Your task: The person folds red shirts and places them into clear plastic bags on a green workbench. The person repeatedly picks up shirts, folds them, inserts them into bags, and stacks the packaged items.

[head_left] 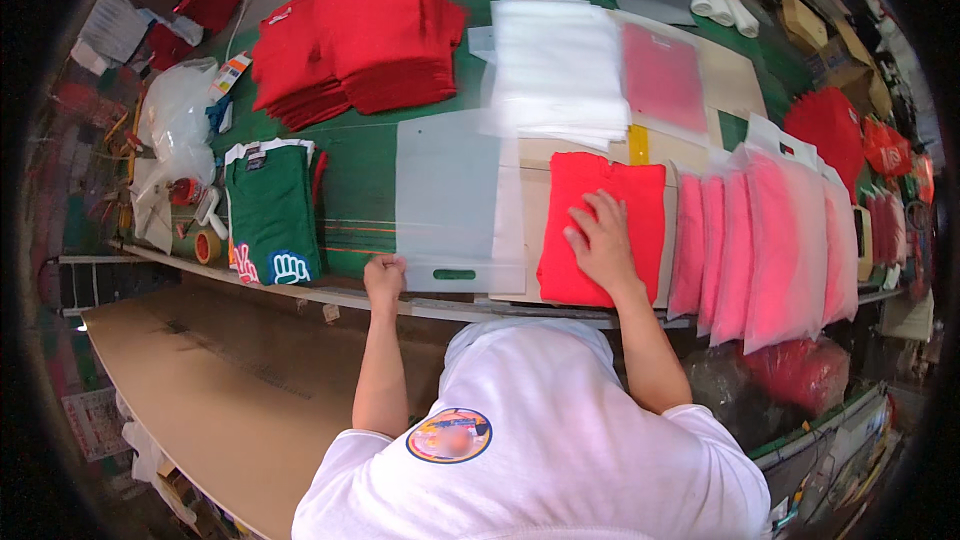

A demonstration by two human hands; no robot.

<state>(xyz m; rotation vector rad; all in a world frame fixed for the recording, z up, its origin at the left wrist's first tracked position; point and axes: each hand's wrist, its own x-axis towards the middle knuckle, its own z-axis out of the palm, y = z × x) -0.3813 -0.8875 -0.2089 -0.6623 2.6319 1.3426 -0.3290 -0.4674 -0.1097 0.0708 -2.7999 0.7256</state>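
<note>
The person wears a white short-sleeved T-shirt (540,450), plain and loose, with soft folds across the chest. On its left breast sits a round patch (449,436): a dark blue ring around an orange and yellow middle, the design inside too blurred to make out. The sleeves end above the elbows, with hemmed edges. Both forearms are bare, with no watch, band or glove. No rings show on the left hand (384,278) or the right hand (600,237).
</note>
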